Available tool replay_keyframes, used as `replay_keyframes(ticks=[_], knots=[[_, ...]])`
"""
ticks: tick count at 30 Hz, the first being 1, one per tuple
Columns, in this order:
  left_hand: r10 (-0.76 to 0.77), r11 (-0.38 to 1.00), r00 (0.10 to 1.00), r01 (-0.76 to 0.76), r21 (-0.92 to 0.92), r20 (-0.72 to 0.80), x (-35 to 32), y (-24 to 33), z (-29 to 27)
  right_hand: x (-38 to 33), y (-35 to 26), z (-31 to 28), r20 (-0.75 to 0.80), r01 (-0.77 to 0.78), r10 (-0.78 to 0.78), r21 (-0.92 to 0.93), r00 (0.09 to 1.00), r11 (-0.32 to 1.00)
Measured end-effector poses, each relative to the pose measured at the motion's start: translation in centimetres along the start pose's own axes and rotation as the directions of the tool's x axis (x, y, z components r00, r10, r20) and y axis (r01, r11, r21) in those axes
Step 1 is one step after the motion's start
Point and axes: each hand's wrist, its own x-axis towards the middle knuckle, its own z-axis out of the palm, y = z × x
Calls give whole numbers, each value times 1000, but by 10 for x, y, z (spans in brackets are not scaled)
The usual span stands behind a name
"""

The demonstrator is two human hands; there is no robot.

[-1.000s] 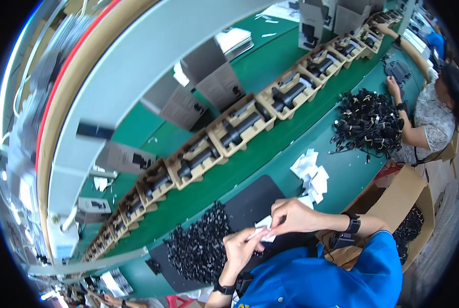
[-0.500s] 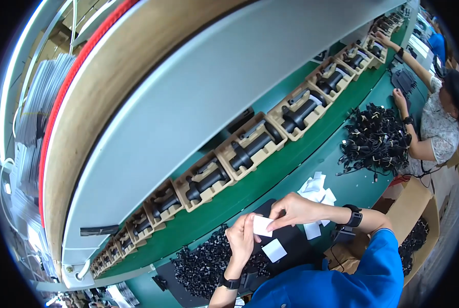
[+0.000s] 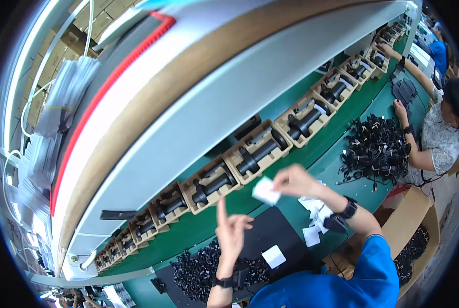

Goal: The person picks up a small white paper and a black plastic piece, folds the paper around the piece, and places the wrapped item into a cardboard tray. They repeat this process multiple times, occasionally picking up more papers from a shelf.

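Observation:
My right hand [image 3: 297, 180] is raised over the near edge of the green conveyor, pinching a small white paper square [image 3: 265, 192] by its right side. The square is smeared by motion. To its left, my left hand [image 3: 230, 232] holds nothing. Its index finger is stretched out, toward a moulded cardboard tray [image 3: 199, 206] with a black cylindrical device in it. Whether that finger touches the tray I cannot tell. Another white square [image 3: 274, 256] lies on the black mat [image 3: 291, 233], and a pile of small black parts [image 3: 196, 274] sits below my left hand.
Similar trays run in a curved row along the conveyor [image 3: 311, 154], beneath a grey overhead panel [image 3: 188, 118]. More white papers [image 3: 311, 236] lie right of the mat. Bundled black cables [image 3: 375, 146] are heaped near a co-worker [image 3: 427, 149]. An open cardboard box [image 3: 406, 220] stands at right.
My hands have parted. The left let go of the white square and opened, moving slightly left; the right carried the square up toward the trays. The view has shifted slightly.

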Motion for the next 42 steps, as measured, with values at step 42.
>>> replay_keyframes(ticks=[42], knots=[[-175, 970, 713, 5, -244, -679, -273, 22, -323, 163, -446, 81, 0, 42, -190, -976, 982, 213]])
